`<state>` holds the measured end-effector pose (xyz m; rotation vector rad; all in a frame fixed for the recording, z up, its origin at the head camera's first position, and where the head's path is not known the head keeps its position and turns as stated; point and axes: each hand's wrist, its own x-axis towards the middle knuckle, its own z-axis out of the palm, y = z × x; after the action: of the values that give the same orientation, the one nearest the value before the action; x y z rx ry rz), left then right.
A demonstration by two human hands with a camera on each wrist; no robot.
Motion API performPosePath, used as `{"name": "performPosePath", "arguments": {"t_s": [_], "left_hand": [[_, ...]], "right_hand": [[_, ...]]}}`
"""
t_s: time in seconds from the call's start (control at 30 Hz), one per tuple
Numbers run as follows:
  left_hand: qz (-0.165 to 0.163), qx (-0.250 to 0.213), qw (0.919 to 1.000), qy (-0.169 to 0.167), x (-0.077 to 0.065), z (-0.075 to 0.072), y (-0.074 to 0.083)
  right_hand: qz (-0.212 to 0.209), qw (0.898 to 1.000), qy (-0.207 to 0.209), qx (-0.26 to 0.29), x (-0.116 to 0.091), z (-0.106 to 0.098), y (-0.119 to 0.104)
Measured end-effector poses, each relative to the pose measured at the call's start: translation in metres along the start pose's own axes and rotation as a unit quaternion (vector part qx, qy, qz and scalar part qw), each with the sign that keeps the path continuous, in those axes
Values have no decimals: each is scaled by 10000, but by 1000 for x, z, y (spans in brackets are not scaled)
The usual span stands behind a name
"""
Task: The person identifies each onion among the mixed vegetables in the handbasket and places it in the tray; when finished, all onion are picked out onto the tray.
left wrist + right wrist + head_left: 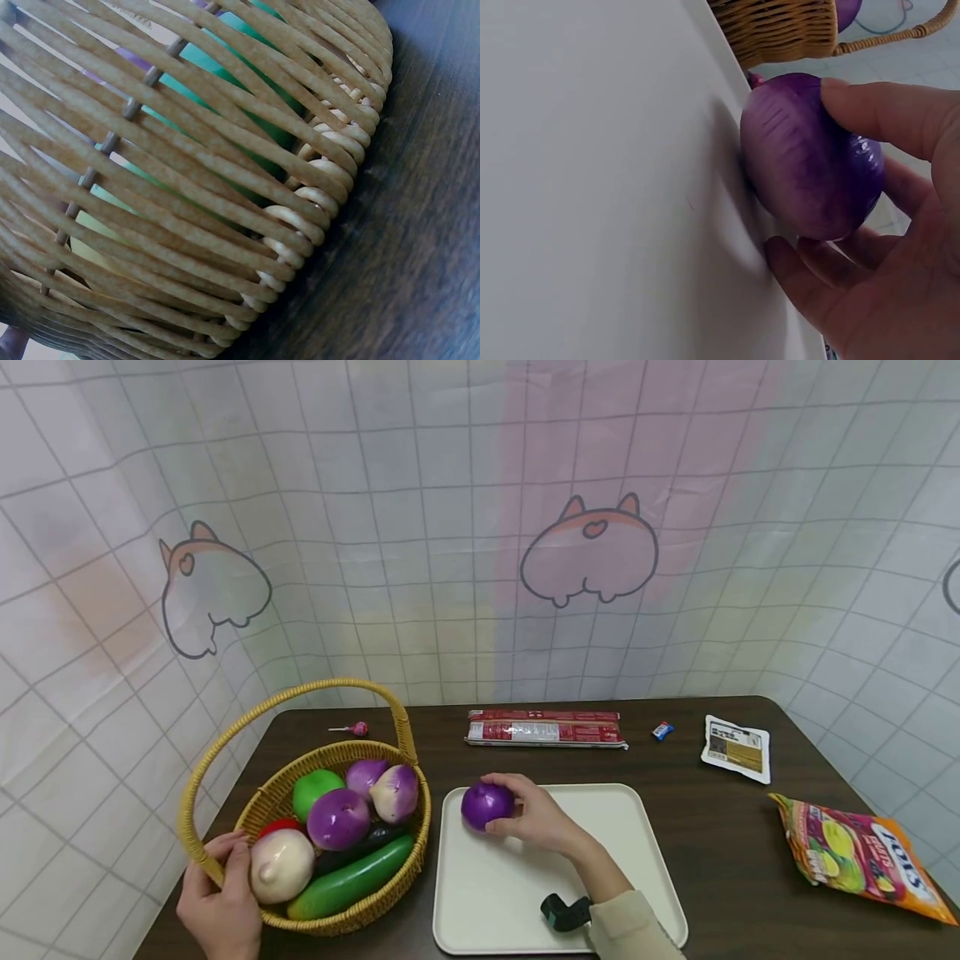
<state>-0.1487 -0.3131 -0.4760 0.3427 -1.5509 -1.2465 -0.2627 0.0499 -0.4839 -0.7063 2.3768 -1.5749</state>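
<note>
Beige sleeve (pixel 633 931) up front, black device (pixel 564 913) at the cuff. Right hand (pixel 536 817) has thumb and fingers curled round a purple onion (pixel 483 807), over the far-left corner of the cream tray (pixel 495 897); can't tell from here if onion and tray touch. Left hand (pixel 225 897) grips the wicker basket (pixel 378 906) on its left side, at the rim by the base of the handle (pixel 341 683). Basket stands just left of the tray on a dark table (pixel 720 868). Inside: white onion (pixel 282 866), cucumber (pixel 352 881), second purple onion (pixel 339 820), green vegetable (pixel 315 791), two purple-and-white bulbs (pixel 393 794), dark vegetable (pixel 381 837) partly covered, bit of something red (pixel 279 825). Along the far edge: lollipop (pixel 360 728), long red packs (pixel 545 729), small blue candy (pixel 662 731), white-and-gold pouch (pixel 737 749). Orange fruit bag (pixel 862 860) lies far right. Patterned curtain (pixel 450 485) hangs behind.
</note>
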Motion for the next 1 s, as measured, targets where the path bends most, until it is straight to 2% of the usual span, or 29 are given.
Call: {"name": "performPosePath", "arguments": {"t_s": [0.47,0.83,1.0], "left_hand": [[-60,23,10000,27,0,1,1],[-38,7,10000,47,0,1,-1],[-67,-37,9999,67,0,1,-1]], "right_hand": [[-137,9998,-91,130,1,4,2],[-2,9999,-112,-35,2,8,1],[-96,9996,-195,159,3,10,3]]}}
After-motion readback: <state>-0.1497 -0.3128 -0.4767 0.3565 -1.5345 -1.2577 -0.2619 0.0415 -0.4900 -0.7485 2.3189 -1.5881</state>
